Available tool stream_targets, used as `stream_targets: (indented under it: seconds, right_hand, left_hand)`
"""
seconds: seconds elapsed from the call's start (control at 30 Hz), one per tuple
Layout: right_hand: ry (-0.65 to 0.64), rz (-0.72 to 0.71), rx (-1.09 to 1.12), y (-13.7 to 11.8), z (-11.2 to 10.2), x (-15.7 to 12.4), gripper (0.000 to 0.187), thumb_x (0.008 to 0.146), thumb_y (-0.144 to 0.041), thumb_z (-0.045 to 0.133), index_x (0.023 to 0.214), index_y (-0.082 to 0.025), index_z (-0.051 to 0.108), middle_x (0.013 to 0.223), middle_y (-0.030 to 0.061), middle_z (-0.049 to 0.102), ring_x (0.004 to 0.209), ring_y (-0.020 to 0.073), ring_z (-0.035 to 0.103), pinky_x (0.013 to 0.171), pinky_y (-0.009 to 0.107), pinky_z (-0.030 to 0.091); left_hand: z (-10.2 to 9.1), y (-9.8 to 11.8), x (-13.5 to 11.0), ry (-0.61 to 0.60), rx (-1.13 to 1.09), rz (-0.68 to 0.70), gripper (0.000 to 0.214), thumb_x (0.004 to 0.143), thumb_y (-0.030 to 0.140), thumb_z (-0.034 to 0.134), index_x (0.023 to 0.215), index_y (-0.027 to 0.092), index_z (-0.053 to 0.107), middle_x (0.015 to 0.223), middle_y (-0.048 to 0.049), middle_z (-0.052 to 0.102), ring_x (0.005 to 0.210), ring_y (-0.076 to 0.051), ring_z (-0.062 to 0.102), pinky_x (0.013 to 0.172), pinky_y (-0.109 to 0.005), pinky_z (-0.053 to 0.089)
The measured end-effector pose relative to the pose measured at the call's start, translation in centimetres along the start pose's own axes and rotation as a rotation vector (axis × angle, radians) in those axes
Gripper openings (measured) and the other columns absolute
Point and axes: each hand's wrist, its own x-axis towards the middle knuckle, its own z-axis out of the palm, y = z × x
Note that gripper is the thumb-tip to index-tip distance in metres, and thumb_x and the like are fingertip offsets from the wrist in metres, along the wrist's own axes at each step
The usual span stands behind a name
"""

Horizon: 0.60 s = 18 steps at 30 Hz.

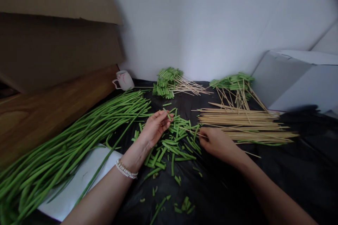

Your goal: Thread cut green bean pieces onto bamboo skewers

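Mostly, the scene is a black plastic sheet (290, 182) spread over the work surface, running back to a white wall. A big cardboard box (52, 24) fills the far left, with a brown wooden board (52, 109) slanting below it, and a white box (298, 77) sits at the far right. A thick sheaf of long green stalks (79, 140) lies along the left side, its near end resting on a white sheet (76, 182). To the right of centre lies a loose pile of bamboo skewers (245, 123), mostly lying left to right. Between the two hands is a heap of cut green pieces (179, 144), with a few strays nearer the camera. At the far edge lie two bundles of loaded skewers, one in the middle (166, 82) and one further right (232, 81). A white mug (124, 80) lies tipped at the far left. The left hand (155, 126), a beaded bracelet (126, 170) on its wrist, hovers over the heap and pinches a short green piece (169, 115) at its fingertips. The right hand (216, 142) is curled closed just beside the skewer pile, gripping a single skewer (192, 132) that points left toward the other hand.
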Motion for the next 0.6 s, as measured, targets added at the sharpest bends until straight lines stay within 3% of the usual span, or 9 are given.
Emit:
stream_targets:
  seconds: [0.27, 0.6]
  right_hand:
    - [-0.093, -0.059, 0.013, -0.4, 0.1, -0.2, 0.012, 0.073, -0.015, 0.051, 0.066, -0.021, 0.058, 0.064, -0.0010, 0.059, 0.057, 0.0107, 0.045, 0.056, 0.025, 0.024]
    - [-0.044, 0.020, -0.122, -1.4, 0.9, -0.4, 0.011, 0.077, -0.022, 0.053, 0.071, -0.019, 0.060, 0.070, 0.0039, 0.063, 0.063, 0.0129, 0.053, 0.057, 0.027, 0.024]
  left_hand:
    - [-0.2, -0.3, 0.0, -0.004, 0.034, 0.043, 0.027, 0.064, 0.024, 0.083, 0.076, 0.012, 0.062, 0.061, 0.0033, 0.059, 0.053, -0.004, 0.054, 0.053, -0.013, 0.047]
    - [-0.1, -0.4, -0.1, 0.021, 0.039, 0.035, 0.032, 0.060, 0.026, 0.085, 0.079, 0.012, 0.064, 0.070, 0.0011, 0.062, 0.063, -0.008, 0.061, 0.054, -0.014, 0.047]
